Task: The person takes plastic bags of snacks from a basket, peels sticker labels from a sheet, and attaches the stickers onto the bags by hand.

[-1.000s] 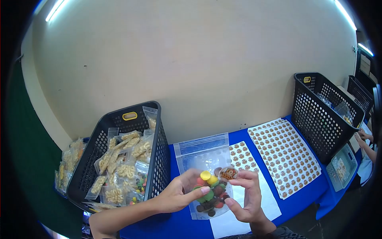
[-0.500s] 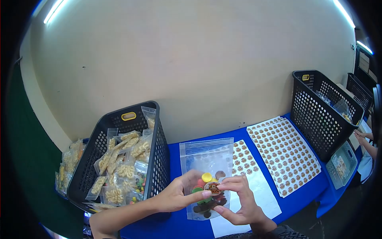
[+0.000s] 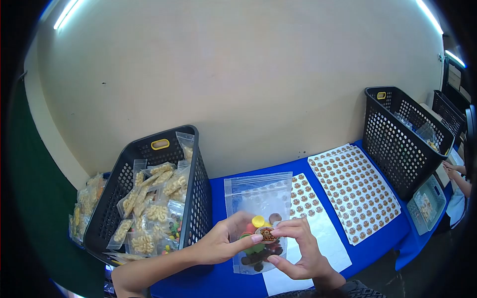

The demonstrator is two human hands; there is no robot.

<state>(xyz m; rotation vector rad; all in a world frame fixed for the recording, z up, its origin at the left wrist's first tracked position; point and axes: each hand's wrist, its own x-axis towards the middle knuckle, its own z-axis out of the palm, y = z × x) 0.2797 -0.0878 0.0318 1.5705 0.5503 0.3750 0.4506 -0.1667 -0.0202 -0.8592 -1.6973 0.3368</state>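
A clear zip bag (image 3: 256,198) of coloured sweets, yellow, red, green and dark brown, is held upright over the table. My left hand (image 3: 226,242) grips it from the left side, thumb across the front and fingers mostly hidden behind. A round brown sticker (image 3: 268,235) with a logo is on the front of the bag, beside my left thumb tip. My right hand (image 3: 300,251) is at the bag's right side, fingertips at the sticker's right edge. Its thumb is spread apart lower down, in front of the bag.
A black basket (image 3: 201,198) of snack bags stands left, with more bags (image 3: 89,206) beyond it. Sheets of round stickers (image 3: 353,193) and a partly used sheet (image 3: 318,243) lie on the blue cloth (image 3: 375,265). Right are another basket (image 3: 392,149), a clear bin (image 3: 422,226) and another person's hands (image 3: 451,171).
My left thumb has shifted slightly left, uncovering more of the sticker. My right hand and the bag are almost unchanged.
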